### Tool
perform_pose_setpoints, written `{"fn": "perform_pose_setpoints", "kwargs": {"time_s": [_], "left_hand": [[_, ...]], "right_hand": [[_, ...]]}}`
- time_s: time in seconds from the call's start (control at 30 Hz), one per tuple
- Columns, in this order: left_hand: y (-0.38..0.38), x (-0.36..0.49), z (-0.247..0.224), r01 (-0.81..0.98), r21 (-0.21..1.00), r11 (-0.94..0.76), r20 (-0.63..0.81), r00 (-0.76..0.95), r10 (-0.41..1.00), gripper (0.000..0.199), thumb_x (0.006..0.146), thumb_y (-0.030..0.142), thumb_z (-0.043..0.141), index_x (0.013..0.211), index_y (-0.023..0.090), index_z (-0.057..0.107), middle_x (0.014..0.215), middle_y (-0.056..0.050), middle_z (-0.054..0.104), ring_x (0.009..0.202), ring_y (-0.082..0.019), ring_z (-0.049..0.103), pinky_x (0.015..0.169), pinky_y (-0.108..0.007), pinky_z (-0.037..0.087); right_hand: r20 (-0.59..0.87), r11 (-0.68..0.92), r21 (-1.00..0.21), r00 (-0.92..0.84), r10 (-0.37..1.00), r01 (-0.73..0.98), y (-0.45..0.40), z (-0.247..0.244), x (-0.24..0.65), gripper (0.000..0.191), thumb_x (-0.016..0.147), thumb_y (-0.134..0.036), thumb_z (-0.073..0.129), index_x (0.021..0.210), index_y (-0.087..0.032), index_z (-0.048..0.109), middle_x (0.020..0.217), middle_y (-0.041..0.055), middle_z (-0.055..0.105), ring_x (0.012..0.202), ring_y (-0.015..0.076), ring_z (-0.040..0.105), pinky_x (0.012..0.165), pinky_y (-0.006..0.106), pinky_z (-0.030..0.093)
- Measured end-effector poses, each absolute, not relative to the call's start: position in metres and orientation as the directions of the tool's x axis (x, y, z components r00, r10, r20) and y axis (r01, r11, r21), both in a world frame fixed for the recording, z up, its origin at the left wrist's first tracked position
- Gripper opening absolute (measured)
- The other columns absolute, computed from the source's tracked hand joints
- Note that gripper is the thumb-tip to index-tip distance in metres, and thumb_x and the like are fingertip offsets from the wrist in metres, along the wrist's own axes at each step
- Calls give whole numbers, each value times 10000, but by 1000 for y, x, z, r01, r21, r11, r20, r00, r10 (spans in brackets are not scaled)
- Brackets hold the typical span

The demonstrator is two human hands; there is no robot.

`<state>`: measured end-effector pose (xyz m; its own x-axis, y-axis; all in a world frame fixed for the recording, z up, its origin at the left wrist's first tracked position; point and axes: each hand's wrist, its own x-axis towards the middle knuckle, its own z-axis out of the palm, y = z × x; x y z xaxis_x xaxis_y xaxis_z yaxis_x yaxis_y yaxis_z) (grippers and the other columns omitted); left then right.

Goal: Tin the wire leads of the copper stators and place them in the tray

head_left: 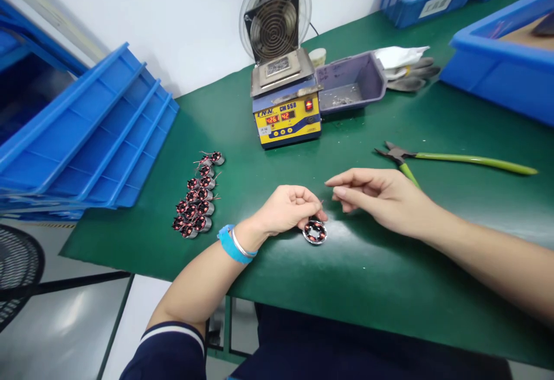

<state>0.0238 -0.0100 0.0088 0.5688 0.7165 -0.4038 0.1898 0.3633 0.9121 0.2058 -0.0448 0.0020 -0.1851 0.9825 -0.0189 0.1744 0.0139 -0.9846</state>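
- On my feed the left hand point(289, 210) has its fingers curled closed at the top edge of a wire-wound ring point(315, 233); I can't tell whether they grip its rim or only a thin wire.
- The ring sits just below those fingers, over the green desk point(367, 282); I can't make out whether it bears on the surface.
- I see the right hand point(378, 198) with bent, parted fingers and nothing in them, to the right of the ring and apart from it.
- Well left of the left fingers, I have a cluster of similar small coils point(197, 198) on the desk, thin wire ends sticking out.
- Beyond the right fingers, and to their right, lie cutters with green handles point(452, 157), jaws spread; one handle runs down behind the right hand.
- Straight beyond both sets of fingers stands a yellow-and-blue heater box point(288, 119) with lit red digits, and a fan point(273, 25) behind it.
- Right of that box I see a purple tray point(375, 77) holding silvery scraps, then gloves point(409, 71).
- Farthest left of the fingers are stacked blue crates point(95, 132); far right, a big blue bin point(497, 74).
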Motion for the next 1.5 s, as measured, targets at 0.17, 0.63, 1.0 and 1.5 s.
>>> {"fn": "perform_pose_setpoints", "kwargs": {"time_s": [0.17, 0.63, 1.0, 1.5], "left_hand": [[-10, 24, 10, 180, 914, 364, -398, 571, 718, 80, 704, 99, 591, 638, 100, 546, 576, -21, 634, 364, -4, 392, 387, -131, 287], [-11, 22, 5, 130, 937, 326, -339, 568, 750, 138, 723, 199, 641, 679, 98, 558, 584, -21, 629, 373, -10, 374, 406, -150, 289], [-11, 20, 5, 136, 935, 326, -341, 594, 729, 216, 733, 283, 670, 716, 107, 548, 650, -49, 672, 368, -2, 370, 404, -148, 291], [-14, 21, 13, 237, 922, 307, -387, 621, 682, 167, 738, 223, 654, 704, 110, 535, 549, -7, 620, 339, -3, 387, 344, -122, 252]], "right_hand": [[252, 384, -810, -327, 911, 444, -48, -1, 203, 240, 866, -362, 528, 833, -185, 686, 744, 58, 644, 638, 142, 572, 584, 271, 454], [330, 387, -763, -204, 922, 518, -50, -9, 202, 181, 862, -310, 511, 773, -190, 615, 700, 50, 623, 588, 149, 555, 567, 284, 451], [384, 492, -679, -308, 870, 544, -59, -5, 200, 201, 887, -261, 482, 854, -181, 663, 748, 58, 645, 626, 145, 588, 602, 273, 466], [178, 362, -820, -403, 898, 444, -51, 0, 201, 277, 888, -331, 466, 707, -177, 608, 662, 57, 642, 566, 133, 581, 542, 253, 472]]}}
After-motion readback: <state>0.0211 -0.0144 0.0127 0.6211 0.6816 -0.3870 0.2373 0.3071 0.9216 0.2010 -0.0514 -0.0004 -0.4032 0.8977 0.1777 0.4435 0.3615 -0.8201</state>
